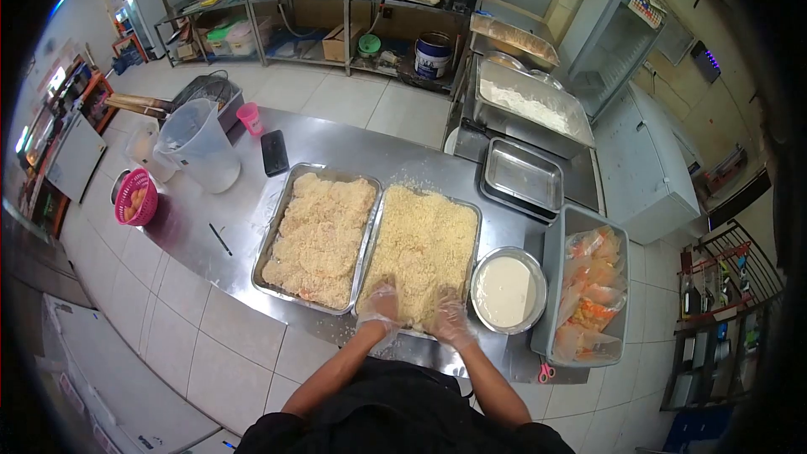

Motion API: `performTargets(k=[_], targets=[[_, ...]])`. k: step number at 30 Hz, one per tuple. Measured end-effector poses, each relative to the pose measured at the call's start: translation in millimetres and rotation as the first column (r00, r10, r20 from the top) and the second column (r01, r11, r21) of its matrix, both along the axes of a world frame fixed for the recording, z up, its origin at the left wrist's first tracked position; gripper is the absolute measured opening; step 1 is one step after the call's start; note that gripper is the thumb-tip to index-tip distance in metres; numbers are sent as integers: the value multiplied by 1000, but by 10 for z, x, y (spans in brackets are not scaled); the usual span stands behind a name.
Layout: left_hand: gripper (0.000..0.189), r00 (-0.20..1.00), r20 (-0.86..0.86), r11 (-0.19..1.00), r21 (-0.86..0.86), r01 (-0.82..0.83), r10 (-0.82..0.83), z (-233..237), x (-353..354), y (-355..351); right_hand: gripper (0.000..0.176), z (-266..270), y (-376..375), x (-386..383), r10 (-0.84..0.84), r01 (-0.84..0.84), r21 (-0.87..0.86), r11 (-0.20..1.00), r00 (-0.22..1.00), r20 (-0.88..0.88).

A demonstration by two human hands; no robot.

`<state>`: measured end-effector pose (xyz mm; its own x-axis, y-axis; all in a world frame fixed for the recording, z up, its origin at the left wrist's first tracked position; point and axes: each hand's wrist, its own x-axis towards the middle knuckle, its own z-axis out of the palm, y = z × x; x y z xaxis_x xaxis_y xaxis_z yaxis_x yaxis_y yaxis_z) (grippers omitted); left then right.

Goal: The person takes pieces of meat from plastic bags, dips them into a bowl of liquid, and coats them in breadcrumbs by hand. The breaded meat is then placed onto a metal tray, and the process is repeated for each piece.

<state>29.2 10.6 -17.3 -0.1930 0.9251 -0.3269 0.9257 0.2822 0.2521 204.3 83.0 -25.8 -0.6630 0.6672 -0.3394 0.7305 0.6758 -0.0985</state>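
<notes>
My left hand (383,306), in a clear plastic glove, reaches into the near left corner of a metal tray heaped with pale yellow breadcrumbs (427,231). At the near right of that tray, my right hand (450,316), gloved the same way, is also in the crumbs. Crumbs cover the fingers of both hands, so their grip is hidden. Just left stands a second metal tray (266,273) filled with flat crumb-coated pieces (324,231). A round metal bowl (477,307) of creamy white batter (504,290) sits close to my right hand.
A grey tub (551,303) with bagged orange food (593,286) stands right, near pink scissors (546,372). Stacked trays (525,176) lie beyond the bowl. At left are a phone (274,154), a pink cup (250,118), a clear jug (202,147) and a pink basket (136,197).
</notes>
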Motion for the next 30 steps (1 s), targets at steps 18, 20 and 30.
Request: performTargets(k=[18,20,30], targets=[[70,984,179,851,521,-72,-26,17,-432,298,28,574,786,-521,231,-86,253,964,744,-627],[65,944,328,854,484,-188,22,174,-403,144,21,-452,816,-678,-333,47,-461,886,755,-564],[51,838,546,850,434,-299,16,448,-388,-384,19,-839,1364,-1077,380,-354,145,924,893,-242]])
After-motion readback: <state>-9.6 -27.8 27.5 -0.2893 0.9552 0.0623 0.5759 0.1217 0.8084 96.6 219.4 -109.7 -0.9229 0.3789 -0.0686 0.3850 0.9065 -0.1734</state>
